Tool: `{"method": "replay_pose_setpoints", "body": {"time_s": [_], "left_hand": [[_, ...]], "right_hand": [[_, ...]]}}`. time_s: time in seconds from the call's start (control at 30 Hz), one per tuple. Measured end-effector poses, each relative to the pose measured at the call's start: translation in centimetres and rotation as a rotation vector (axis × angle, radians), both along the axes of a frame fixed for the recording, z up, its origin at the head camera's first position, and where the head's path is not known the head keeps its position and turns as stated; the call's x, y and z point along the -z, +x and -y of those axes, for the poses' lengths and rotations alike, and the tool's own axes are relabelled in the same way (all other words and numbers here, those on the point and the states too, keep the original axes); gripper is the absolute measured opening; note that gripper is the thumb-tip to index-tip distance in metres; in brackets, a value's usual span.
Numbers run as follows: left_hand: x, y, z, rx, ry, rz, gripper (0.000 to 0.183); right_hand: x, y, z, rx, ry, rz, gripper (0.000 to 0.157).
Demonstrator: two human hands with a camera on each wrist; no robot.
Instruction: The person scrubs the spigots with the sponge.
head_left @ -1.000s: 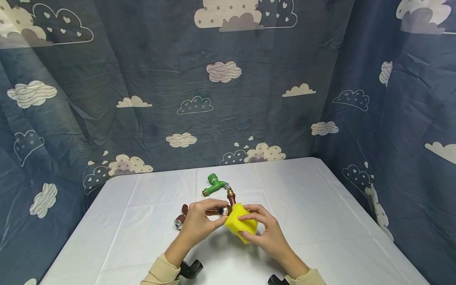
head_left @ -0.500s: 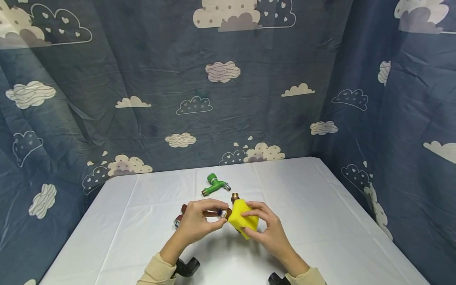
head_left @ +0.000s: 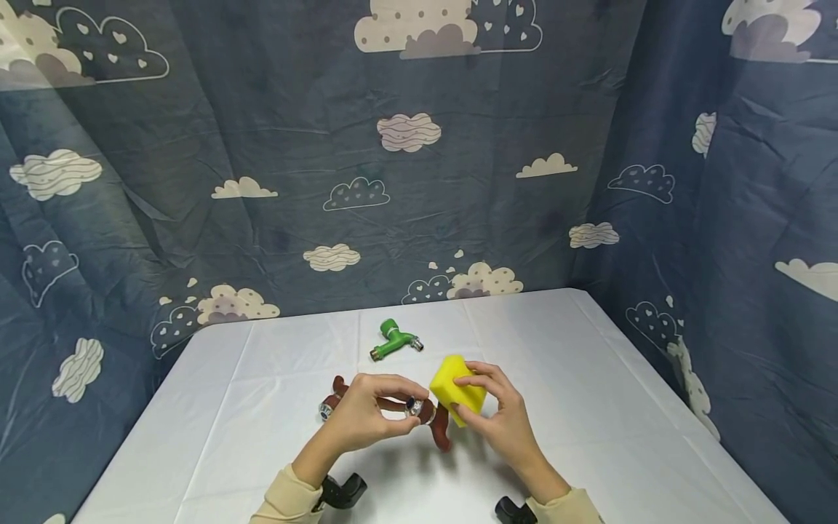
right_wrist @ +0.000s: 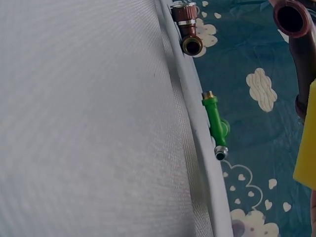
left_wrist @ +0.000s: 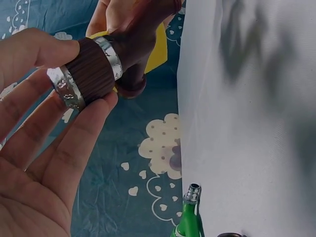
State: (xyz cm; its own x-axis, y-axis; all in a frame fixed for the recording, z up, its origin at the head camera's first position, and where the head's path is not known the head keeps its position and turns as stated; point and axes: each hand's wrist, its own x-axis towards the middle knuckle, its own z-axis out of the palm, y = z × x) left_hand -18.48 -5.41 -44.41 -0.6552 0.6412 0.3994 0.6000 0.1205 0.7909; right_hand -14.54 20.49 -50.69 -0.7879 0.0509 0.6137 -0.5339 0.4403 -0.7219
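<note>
My left hand (head_left: 366,418) pinches a brown tap (head_left: 440,428) by its ribbed knob (left_wrist: 91,71), which has silver bands. The tap is held above the table, its curved spout hanging down toward the front. A yellow sponge (head_left: 457,389) is in my right hand (head_left: 503,415), gripped between thumb and fingers. It lies against the far right side of the tap's body and hides part of it. In the left wrist view the sponge (left_wrist: 159,52) shows behind the tap. The right wrist view catches the spout opening (right_wrist: 290,19) beside the sponge (right_wrist: 306,143).
A green tap (head_left: 396,339) lies farther back on the white-covered table (head_left: 556,378). Another brown tap (head_left: 330,405) lies left, partly behind my left hand. A dark cloud-patterned curtain (head_left: 458,196) hangs round the back and sides.
The sponge has moved up and right along the tap, away from me. The brown spout at the front is now uncovered, while the brass end is hidden. Left hand keeps its grip.
</note>
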Motion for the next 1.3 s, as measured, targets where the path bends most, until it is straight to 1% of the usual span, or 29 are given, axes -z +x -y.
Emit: {"method": "replay_pose_setpoints", "body": {"time_s": [0.13, 0.27, 0.33, 0.47, 0.57, 0.67, 0.77, 0.83, 0.9, 0.97, 1.07, 1.23, 1.3], "left_hand": [[-0.1, -0.1, 0.0, 0.023, -0.01, -0.018, 0.029], [-0.4, -0.1, 0.0, 0.053, -0.026, -0.023, 0.031], [-0.5, -0.1, 0.0, 0.068, -0.033, -0.021, 0.032], [-0.7, -0.1, 0.1, 0.098, -0.036, -0.015, 0.036], [-0.7, 0.0, 0.3, 0.115, -0.032, 0.005, 0.036], [-0.5, 0.1, 0.5, 0.142, -0.011, 0.047, 0.034], [-0.5, 0.2, 0.6, 0.174, 0.033, 0.104, 0.031], [-0.6, 0.1, 0.7, 0.195, 0.071, 0.134, 0.028], [-0.6, 0.1, 0.7, 0.21, 0.11, 0.158, 0.027], [-0.6, 0.0, 0.7, 0.218, 0.138, 0.169, 0.026], [-0.4, -0.1, 0.6, 0.216, 0.174, 0.17, 0.028], [-0.1, -0.3, 0.6, 0.194, 0.239, 0.165, 0.03], [0.1, -0.4, 0.6, 0.185, 0.267, 0.159, 0.029]], "right_hand": [[-0.1, -0.1, -0.1, 0.033, -0.014, 0.021, 0.044], [-0.4, -0.4, -0.2, 0.038, -0.065, 0.081, 0.04], [-0.6, -0.4, -0.3, 0.015, -0.121, 0.128, 0.037], [-1.1, -0.6, -0.5, -0.053, -0.294, 0.255, 0.032], [-1.3, -0.5, -0.6, -0.154, -0.44, 0.371, 0.027], [-1.3, -0.3, -1.0, -0.304, -0.585, 0.504, 0.021], [-1.2, -0.1, -1.8, -0.47, -0.736, 0.615, 0.026], [-1.1, 0.0, -2.3, -0.568, -0.81, 0.654, 0.03], [-1.0, 0.1, -2.7, -0.649, -0.855, 0.674, 0.033], [-0.9, 0.2, -2.8, -0.693, -0.876, 0.688, 0.035], [-0.9, 0.2, -2.8, -0.699, -0.896, 0.692, 0.036], [-1.1, 0.2, -2.5, -0.682, -0.917, 0.668, 0.036], [-1.1, 0.1, -2.4, -0.663, -0.922, 0.665, 0.035]]}}
